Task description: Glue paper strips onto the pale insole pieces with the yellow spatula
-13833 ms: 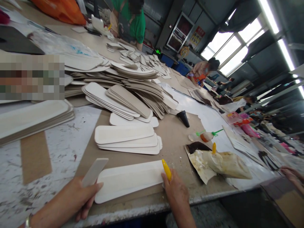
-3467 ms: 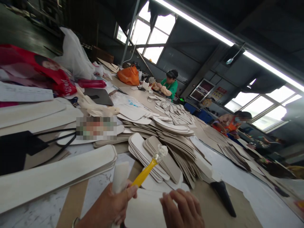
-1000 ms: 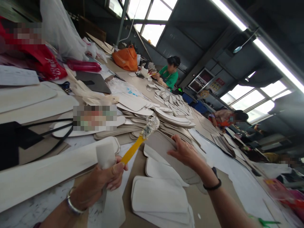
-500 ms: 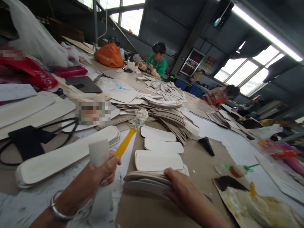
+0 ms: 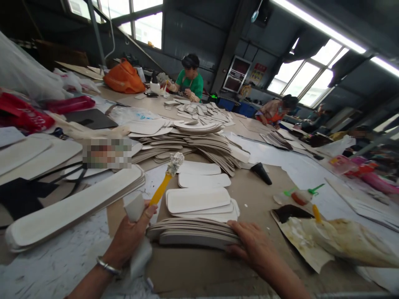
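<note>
Pale board pieces on a brown worktable

Brush [image 5: 164,182] has a yellow handle and whitish, glue-caked head; stack of boards [image 5: 193,234] shows grey-beige edges; strips [image 5: 198,199] are off-white; tabletop [image 5: 249,195] is tan; bag [image 5: 124,79] is orange
</note>
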Tool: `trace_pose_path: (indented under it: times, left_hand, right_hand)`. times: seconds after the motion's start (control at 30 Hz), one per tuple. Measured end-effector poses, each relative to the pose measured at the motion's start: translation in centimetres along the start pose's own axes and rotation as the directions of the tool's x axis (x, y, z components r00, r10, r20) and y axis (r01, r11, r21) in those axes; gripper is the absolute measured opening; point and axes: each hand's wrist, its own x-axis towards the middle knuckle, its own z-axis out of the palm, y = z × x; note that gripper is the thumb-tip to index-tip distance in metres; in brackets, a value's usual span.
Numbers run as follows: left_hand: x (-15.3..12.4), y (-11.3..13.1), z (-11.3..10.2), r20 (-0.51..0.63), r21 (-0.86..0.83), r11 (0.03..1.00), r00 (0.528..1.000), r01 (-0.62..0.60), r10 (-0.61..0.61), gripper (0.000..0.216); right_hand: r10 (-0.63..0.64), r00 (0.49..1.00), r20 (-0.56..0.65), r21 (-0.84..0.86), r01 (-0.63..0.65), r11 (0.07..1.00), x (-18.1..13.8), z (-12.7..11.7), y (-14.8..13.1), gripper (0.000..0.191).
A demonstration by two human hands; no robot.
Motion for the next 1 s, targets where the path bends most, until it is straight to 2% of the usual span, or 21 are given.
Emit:
trace_pose_path:
  times: [0.13,0.23,0.33,0.43,0.57,0.73,0.83,0.93,1.0]
  left_hand:
    - [-0.2,1.0,1.4,0.068,0.056,0.997,0.996,-0.056,0.052,0.036]
    - [-0.7,1.3,2.3,0.112,0.023,0.999,0.993,-0.031,0.029,0.036]
    - [-1.3,1.3,3.0,0.082,0.019,1.000,0.997,-0.013,0.011,0.037]
    - [-1.9,1.4,3.4,0.027,-0.011,0.999,0.999,0.032,-0.032,0.036]
    - [-2.3,1.7,3.5,0.053,-0.005,0.996,0.994,0.091,-0.091,0.038]
    - [-2.6,1.8,4.0,0.109,0.061,0.997,0.992,0.052,-0.059,0.039]
    - [-2.9,1.9,4.7,0.111,0.049,0.998,0.993,0.031,-0.037,0.036]
    - [-3.1,2.1,5.2,0.108,0.019,1.000,0.994,0.006,-0.008,0.034]
    - [-3.3,2.3,5.3,0.104,0.004,1.000,0.995,-0.004,0.003,0.033]
  right_hand:
    - [0.018,1.000,-0.014,0.159,-0.016,0.987,-1.4,0.8,1.5,0.041]
    - [0.040,0.997,-0.065,0.214,-0.025,0.976,-1.4,1.4,1.3,0.041]
    - [0.039,0.992,-0.121,0.163,-0.018,0.986,-0.6,1.9,0.3,0.034]
    - [-0.040,0.989,-0.145,0.090,0.053,0.995,0.5,2.0,-1.5,0.032]
    - [-0.189,0.968,-0.167,0.047,0.199,0.979,1.9,2.1,-4.0,0.036]
    - [-0.219,0.954,-0.207,0.048,0.233,0.971,2.5,2.4,-4.3,0.043]
    - [-0.156,0.973,-0.171,0.118,0.177,0.977,1.2,1.8,-2.6,0.047]
    - [0.015,0.991,-0.136,0.223,0.016,0.975,-1.0,1.7,0.3,0.049]
    - [0.130,0.984,-0.125,0.389,-0.072,0.919,-2.1,2.5,2.2,0.049]
